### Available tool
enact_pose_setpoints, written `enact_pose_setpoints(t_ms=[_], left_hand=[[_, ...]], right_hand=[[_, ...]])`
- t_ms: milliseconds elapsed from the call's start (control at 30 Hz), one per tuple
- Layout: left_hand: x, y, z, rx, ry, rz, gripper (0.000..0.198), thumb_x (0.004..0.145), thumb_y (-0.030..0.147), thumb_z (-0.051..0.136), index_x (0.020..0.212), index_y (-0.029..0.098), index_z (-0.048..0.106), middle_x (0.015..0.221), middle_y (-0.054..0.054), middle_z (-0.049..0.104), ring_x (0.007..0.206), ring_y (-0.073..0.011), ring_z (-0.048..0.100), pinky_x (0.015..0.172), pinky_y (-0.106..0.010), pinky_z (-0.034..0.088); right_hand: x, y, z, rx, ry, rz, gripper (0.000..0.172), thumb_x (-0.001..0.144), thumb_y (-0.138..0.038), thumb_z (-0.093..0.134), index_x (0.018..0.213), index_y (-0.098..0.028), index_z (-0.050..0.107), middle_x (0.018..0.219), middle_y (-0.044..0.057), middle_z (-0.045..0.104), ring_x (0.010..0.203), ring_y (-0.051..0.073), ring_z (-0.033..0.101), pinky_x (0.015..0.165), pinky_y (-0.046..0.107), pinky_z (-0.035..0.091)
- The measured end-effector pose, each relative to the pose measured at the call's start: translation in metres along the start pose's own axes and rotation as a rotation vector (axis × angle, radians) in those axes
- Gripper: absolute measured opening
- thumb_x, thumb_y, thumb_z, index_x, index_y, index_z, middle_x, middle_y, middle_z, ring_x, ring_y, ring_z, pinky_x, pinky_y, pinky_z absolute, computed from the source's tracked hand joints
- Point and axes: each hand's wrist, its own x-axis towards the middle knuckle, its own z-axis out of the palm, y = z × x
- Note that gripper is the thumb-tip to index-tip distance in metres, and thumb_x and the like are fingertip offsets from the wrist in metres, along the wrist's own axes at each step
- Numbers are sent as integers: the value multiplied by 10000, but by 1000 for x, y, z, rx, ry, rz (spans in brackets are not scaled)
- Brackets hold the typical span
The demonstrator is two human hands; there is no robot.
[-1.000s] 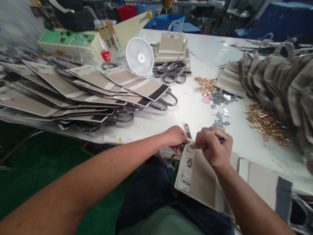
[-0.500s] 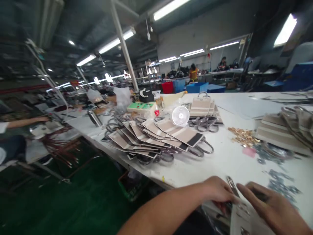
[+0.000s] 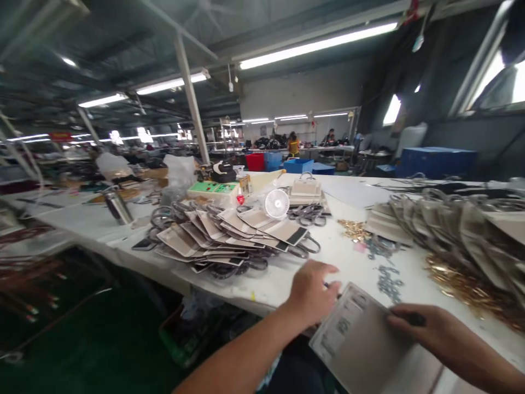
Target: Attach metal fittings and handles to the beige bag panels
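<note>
My left hand (image 3: 315, 293) is beside the left corner of a beige bag panel (image 3: 365, 339), its thumb and index finger stretched apart. A small dark bit shows between those fingers, too small to name. Pinching the panel's right edge is my right hand (image 3: 426, 325), with a dark object (image 3: 415, 319) against its fingers that I cannot make out. The panel lies tilted at the table's near edge, dark marks along its upper left side. To the left of it is a fanned pile of beige bag panels with dark handles (image 3: 229, 230).
Silver metal pieces (image 3: 389, 282) and gold metal pieces (image 3: 355, 230) lie on the white table (image 3: 328, 257). More gold pieces (image 3: 463, 287) are near stacked beige bags (image 3: 463, 224) at right. A small white fan (image 3: 277, 203), a green-topped machine (image 3: 213, 189) and a metal flask (image 3: 117, 207) stand farther back.
The view has swung right. My left hand has come off the panel, fingers now spread. The panel is turned so its broad face shows, with my right hand at its edge.
</note>
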Motion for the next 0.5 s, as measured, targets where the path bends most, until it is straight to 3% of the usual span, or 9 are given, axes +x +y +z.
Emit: enact_pose_setpoints(t_ms=[33, 100, 167, 200, 267, 333, 400, 500], left_hand=[[-1, 2, -12, -3, 73, -5, 322, 883, 224, 694, 1199, 261, 743, 1188, -89, 756, 1168, -281, 692, 1090, -453, 524], [-15, -2, -33, -14, 198, -53, 439, 938, 279, 649, 1372, 229, 621, 1364, -139, 659, 1284, -299, 613, 1161, -526, 443], [-42, -10, -45, -108, 330, -250, 471, 947, 425, 674, 1367, 230, 588, 1376, -148, 635, 1212, -290, 638, 1064, -491, 512], [-58, -13, -46, -204, 337, -363, 526, 935, 510, 685, 1361, 220, 579, 1353, -159, 642, 1161, -290, 658, 986, -460, 550], [-89, -16, -40, -420, 256, -536, 676, 869, 652, 722, 1346, 192, 587, 1232, -172, 694, 1045, -293, 700, 858, -407, 580], [-107, -12, -27, -603, 133, -600, 760, 808, 704, 766, 1336, 178, 619, 1171, -176, 730, 1033, -308, 717, 834, -379, 573], [-108, -2, -14, -743, 85, -594, 747, 779, 678, 812, 1311, 176, 662, 1196, -179, 744, 1091, -329, 714, 905, -385, 562], [-83, 14, -6, -870, 176, -595, 636, 767, 589, 858, 1219, 160, 731, 1220, -177, 757, 1173, -357, 692, 1053, -426, 515]], right_hand=[[0, -12, -7, 33, -69, 23, 494, 727, -703, 728, 809, -231, 852, 804, 73, 794, 740, 293, 718, 607, 292, 556], [2, -34, -17, 91, -115, 46, 527, 751, -712, 717, 873, -219, 856, 822, 69, 785, 762, 275, 703, 620, 275, 540], [3, -51, -23, 117, -90, 52, 546, 743, -726, 726, 858, -206, 847, 778, 57, 753, 711, 235, 667, 593, 252, 509], [3, -58, -24, 125, -79, 53, 551, 743, -730, 729, 842, -200, 841, 753, 51, 735, 673, 211, 640, 569, 243, 487], [3, -69, -23, 146, -59, 60, 571, 749, -743, 723, 832, -189, 832, 710, 44, 701, 595, 172, 573, 504, 235, 429], [3, -79, -19, 186, -40, 67, 597, 758, -755, 715, 870, -180, 831, 676, 40, 678, 542, 154, 522, 459, 238, 381], [3, -89, -16, 241, 7, 64, 595, 770, -745, 719, 904, -176, 829, 687, 43, 688, 546, 157, 532, 459, 237, 386], [3, -100, -16, 288, 85, 74, 567, 800, -723, 716, 909, -178, 823, 718, 50, 710, 584, 179, 593, 484, 237, 433]])
